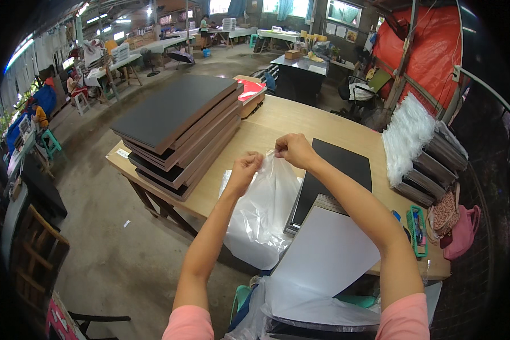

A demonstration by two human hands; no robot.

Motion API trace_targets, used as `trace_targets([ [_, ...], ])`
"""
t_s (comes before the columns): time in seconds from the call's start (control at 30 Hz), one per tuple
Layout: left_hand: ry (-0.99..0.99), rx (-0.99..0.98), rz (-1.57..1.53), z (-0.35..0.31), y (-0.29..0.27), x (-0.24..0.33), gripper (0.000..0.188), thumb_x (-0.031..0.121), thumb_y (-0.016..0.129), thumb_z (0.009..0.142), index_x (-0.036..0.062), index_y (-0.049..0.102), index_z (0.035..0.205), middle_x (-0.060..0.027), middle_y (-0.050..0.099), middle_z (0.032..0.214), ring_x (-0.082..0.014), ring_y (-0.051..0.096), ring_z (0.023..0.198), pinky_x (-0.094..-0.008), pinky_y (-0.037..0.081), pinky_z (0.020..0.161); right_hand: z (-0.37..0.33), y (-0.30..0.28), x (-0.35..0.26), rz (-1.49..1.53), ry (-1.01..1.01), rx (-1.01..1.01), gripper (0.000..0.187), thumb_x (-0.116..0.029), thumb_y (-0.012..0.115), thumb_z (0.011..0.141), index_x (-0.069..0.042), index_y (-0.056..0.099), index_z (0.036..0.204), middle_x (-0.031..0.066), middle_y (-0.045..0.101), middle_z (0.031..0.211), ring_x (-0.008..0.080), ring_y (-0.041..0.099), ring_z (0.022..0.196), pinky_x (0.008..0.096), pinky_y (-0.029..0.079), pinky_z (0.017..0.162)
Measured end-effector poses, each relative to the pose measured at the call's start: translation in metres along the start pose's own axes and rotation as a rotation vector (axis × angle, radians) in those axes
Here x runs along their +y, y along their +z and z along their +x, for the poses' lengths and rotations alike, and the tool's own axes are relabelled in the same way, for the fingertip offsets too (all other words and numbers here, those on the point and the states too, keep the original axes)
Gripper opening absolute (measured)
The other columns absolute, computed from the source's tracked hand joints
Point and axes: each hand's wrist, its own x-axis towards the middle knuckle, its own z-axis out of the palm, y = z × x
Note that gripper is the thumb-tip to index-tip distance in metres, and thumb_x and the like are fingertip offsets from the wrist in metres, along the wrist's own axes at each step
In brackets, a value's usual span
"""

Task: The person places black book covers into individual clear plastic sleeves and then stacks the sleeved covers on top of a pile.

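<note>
A clear plastic bag (pixel 260 218) hangs between my hands above the table, its lower part draping past the near edge. My left hand (pixel 246 170) is closed, pinching the upper left of the bag. My right hand (pixel 296 151) pinches the top edge a little farther right. Just right of the bag lies a stack of flat black boards (pixel 343 167). A large white sheet (pixel 328 243) leans near me, its lower end in clear plastic. Left of my hands rises a tall stack of dark boards with brown edges (pixel 178 110).
The wooden table (pixel 266 122) carries a red-topped box (pixel 249 90) at its far side. Along the right edge are plastic-wrapped bundles (pixel 419 153), a green basket of pens (pixel 418 229) and a pink bag (pixel 462 232). Other people work at tables farther back.
</note>
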Motion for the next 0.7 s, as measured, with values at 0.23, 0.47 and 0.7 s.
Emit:
trace_targets([
  [0.23,-0.398,-0.153,0.672,0.004,-0.066,-0.029,0.060,0.059,0.052,0.087,0.0014,0.062,0.099,-0.0115,0.063,0.086,-0.0210,0.060,0.086,-0.0320,0.046,0.078,0.003,0.000,0.005,-0.024,-0.030,0.016,0.009,-0.002,0.069,0.068,0.000,0.068,0.077,0.0185,0.066,0.076,0.0309,0.066,0.072,0.0353,0.052,0.069],
  [0.47,0.029,0.038,0.422,0.003,0.023,0.038,0.055,0.020,0.072,0.079,0.0006,0.052,0.126,-0.0139,0.069,0.086,-0.0146,0.066,0.079,-0.0266,0.050,0.071,0.004,0.021,0.003,-0.046,0.000,0.076,0.012,0.002,0.064,0.066,-0.001,0.069,0.076,0.0190,0.066,0.075,0.0319,0.066,0.073,0.0367,0.052,0.069],
  [0.7,-0.092,-0.002,0.650,0.004,0.013,0.045,0.032,0.009,0.074,0.075,0.0022,0.067,0.106,-0.0075,0.068,0.069,-0.0102,0.061,0.056,-0.0230,0.048,0.056,0.001,0.022,0.007,-0.094,-0.061,0.209,0.014,0.005,0.060,0.067,0.000,0.069,0.077,0.0177,0.066,0.074,0.0281,0.067,0.069,0.0338,0.053,0.067],
])
